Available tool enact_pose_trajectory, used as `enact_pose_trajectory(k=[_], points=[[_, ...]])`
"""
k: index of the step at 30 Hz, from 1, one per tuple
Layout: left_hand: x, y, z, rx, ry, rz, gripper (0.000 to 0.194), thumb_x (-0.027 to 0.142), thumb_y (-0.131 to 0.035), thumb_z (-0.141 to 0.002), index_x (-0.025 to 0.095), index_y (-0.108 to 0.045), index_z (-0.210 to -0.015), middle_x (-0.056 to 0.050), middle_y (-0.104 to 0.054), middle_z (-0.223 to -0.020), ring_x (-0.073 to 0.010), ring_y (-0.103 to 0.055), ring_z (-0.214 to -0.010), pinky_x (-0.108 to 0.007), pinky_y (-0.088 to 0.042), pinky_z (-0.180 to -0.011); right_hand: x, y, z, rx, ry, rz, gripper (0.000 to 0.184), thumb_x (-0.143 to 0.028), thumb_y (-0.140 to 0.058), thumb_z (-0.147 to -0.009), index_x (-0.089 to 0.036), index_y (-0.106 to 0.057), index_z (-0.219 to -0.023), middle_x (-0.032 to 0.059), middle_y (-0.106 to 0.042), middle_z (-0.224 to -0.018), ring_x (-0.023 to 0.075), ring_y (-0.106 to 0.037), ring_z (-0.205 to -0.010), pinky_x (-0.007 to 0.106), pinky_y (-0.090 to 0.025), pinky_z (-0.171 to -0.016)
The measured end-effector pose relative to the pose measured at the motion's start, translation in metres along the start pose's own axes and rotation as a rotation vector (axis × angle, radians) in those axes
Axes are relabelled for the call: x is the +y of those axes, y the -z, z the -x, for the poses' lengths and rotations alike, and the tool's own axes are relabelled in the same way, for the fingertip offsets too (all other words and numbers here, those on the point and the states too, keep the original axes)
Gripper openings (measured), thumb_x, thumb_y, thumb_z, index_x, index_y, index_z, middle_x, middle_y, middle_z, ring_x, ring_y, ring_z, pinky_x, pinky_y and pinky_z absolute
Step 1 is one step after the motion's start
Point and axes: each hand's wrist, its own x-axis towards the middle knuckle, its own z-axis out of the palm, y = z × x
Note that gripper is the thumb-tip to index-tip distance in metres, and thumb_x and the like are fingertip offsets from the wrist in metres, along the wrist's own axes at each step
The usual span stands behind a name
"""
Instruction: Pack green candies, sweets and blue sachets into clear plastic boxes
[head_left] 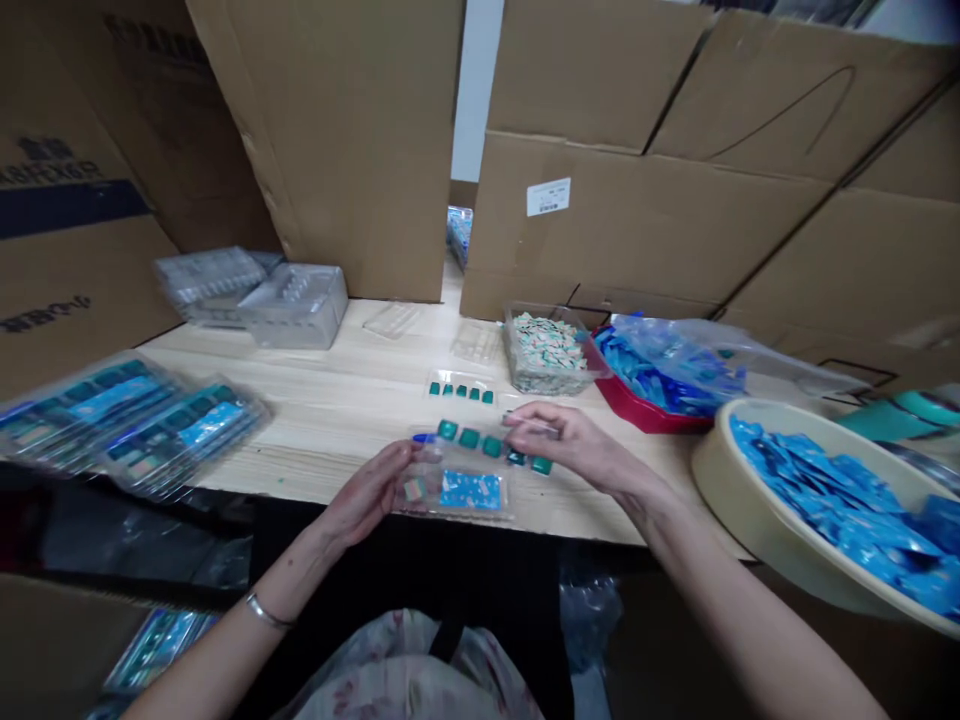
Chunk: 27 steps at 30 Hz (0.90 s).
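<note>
A shallow clear plastic tray (495, 512) lies at the table's near edge, holding a blue printed packet (470, 490) and a small pale piece with green edges (414, 488). Above it, a slanting clear strip carries several green squares (469, 438). My right hand (574, 445) closes its fingers on the strip's upper right part. On the left side, my left hand (375, 485) has its fingertips closed at the strip's left end and the tray, beside a blue bit (424, 438). Another clear strip with green squares (461, 392) lies just behind.
At the right stand a clear box of small pale pieces (551, 345), a red tray of blue packets (652, 420) and a cream basin (720, 490) of blue packets. Filled packs (180, 430) and stacked clear trays (292, 305) occupy the left. Cardboard boxes (600, 220) wall the back.
</note>
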Motion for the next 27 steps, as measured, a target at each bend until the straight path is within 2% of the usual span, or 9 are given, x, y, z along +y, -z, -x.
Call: enact_pose_trajectory(k=[3,7,9,13,17,19,22,24,27], points=[[-0.005,-0.006,0.001,-0.013,-0.005,0.046,0.033,0.031,-0.057,-0.086,0.015,-0.059,-0.114,-0.013,-0.064,-0.116,-0.0222,-0.067,-0.088,-0.03,-0.056,-0.069,0.003,-0.02,-0.022,-0.083,0.042,0.139,0.039,-0.048,-0.067,-0.073,-0.016,-0.066,-0.096,0.0042,-0.065,-0.081,0.015,-0.06,-0.073,0.027,-0.048,-0.065],[-0.006,-0.003,0.006,0.024,-0.018,0.113,0.031,0.028,-0.059,-0.085,0.016,-0.061,-0.113,-0.012,-0.066,-0.113,-0.0222,-0.066,-0.091,-0.03,-0.055,-0.071,0.02,-0.036,-0.03,0.243,0.254,0.362,0.043,-0.044,-0.073,-0.066,-0.02,-0.065,-0.101,0.0097,-0.058,-0.109,0.0225,-0.054,-0.102,0.036,-0.047,-0.084],[-0.005,0.001,0.011,0.057,-0.027,0.126,0.03,0.028,-0.058,-0.085,0.015,-0.062,-0.112,-0.011,-0.066,-0.113,-0.0221,-0.066,-0.091,-0.03,-0.055,-0.07,0.029,-0.042,-0.029,0.35,0.177,0.306,0.06,-0.046,-0.072,-0.065,-0.021,-0.056,-0.118,0.0118,-0.052,-0.12,0.0233,-0.054,-0.103,0.036,-0.049,-0.081],[-0.001,0.006,0.024,0.14,-0.045,0.147,0.037,0.038,-0.055,-0.087,0.016,-0.06,-0.115,-0.012,-0.066,-0.112,-0.0237,-0.066,-0.091,-0.032,-0.055,-0.068,0.04,-0.057,-0.03,0.188,-0.109,0.017,0.076,-0.053,-0.067,-0.069,-0.02,-0.039,-0.131,0.0092,-0.056,-0.107,0.0169,-0.061,-0.078,0.029,-0.052,-0.062],[0.012,0.017,0.049,0.212,-0.127,-0.017,0.049,0.05,-0.046,-0.088,0.015,-0.058,-0.119,-0.012,-0.065,-0.112,-0.0239,-0.063,-0.097,-0.032,-0.051,-0.078,0.034,-0.082,-0.051,0.067,-0.124,-0.147,0.079,-0.054,-0.07,-0.065,-0.019,-0.039,-0.128,0.0027,-0.057,-0.09,0.0139,-0.06,-0.063,0.025,-0.049,-0.051],[0.022,0.028,0.067,0.367,-0.22,-0.217,0.045,0.046,-0.052,-0.086,0.017,-0.058,-0.12,-0.009,-0.066,-0.11,-0.0212,-0.062,-0.095,-0.028,-0.05,-0.077,0.022,-0.099,-0.069,-0.036,-0.087,-0.128,0.072,-0.054,-0.067,-0.068,-0.018,-0.042,-0.125,0.0014,-0.057,-0.085,0.0121,-0.058,-0.056,0.024,-0.047,-0.046],[0.041,0.052,0.096,0.609,-0.284,-0.418,0.059,0.047,-0.055,-0.084,0.022,-0.041,-0.136,-0.004,-0.068,-0.087,-0.0162,-0.062,-0.066,-0.024,-0.049,-0.055,-0.009,-0.131,-0.107,-0.162,0.043,-0.051,0.057,-0.05,-0.06,-0.076,-0.018,-0.049,-0.121,0.0022,-0.058,-0.09,0.01,-0.057,-0.054,0.023,-0.047,-0.048],[0.058,0.072,0.114,0.736,-0.315,-0.507,0.07,0.05,-0.051,-0.084,0.024,-0.025,-0.144,0.001,-0.064,-0.065,-0.014,-0.055,-0.046,-0.023,-0.043,-0.043,-0.033,-0.159,-0.139,-0.204,0.153,0.016,0.05,-0.045,-0.056,-0.081,-0.018,-0.05,-0.122,0.0028,-0.058,-0.096,0.0091,-0.058,-0.056,0.022,-0.048,-0.052],[0.085,0.108,0.13,0.883,-0.361,-0.636,0.072,0.055,-0.044,-0.085,0.021,-0.021,-0.145,0.005,-0.052,-0.046,-0.0142,-0.047,-0.035,-0.023,-0.038,-0.037,-0.065,-0.205,-0.194,-0.196,0.314,0.227,0.044,-0.038,-0.05,-0.087,-0.015,-0.051,-0.124,0.0051,-0.062,-0.098,0.0112,-0.061,-0.063,0.023,-0.048,-0.062]])
